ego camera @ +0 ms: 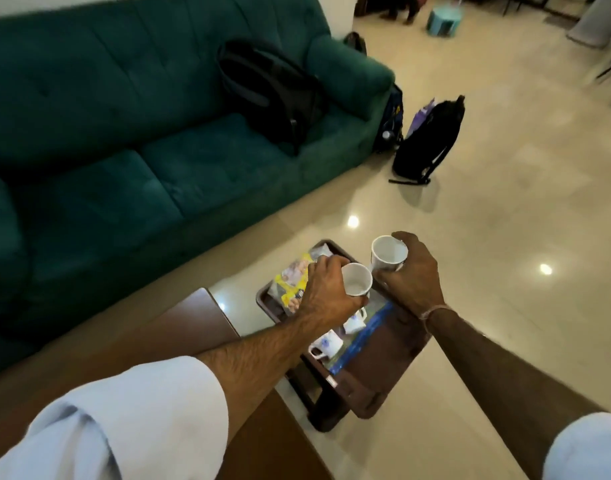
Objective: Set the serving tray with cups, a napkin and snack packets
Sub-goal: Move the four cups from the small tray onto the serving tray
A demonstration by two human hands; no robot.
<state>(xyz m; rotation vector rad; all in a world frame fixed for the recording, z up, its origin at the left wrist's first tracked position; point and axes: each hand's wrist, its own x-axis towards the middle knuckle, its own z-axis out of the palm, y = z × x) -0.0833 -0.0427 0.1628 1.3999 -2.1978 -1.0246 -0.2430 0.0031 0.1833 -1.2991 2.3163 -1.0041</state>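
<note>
A dark brown serving tray (266, 296) rests on a small brown stool above the floor. My left hand (326, 289) grips a white cup (356, 279) over the tray's middle. My right hand (413, 271) holds a second white cup (388, 252) above the tray's right rim. Both cups look empty and stand upright. Yellow snack packets (292, 277) lie at the tray's far left, partly hidden by my left hand. Two white cups with blue print (326, 344) lie nearer me on the tray, beside a blue strip (362, 336).
A green sofa (124, 140) with a black backpack (272, 91) on it fills the left. Another black backpack (432, 140) stands on the tiled floor beyond the tray. A brown table corner (207, 317) sits left of the stool.
</note>
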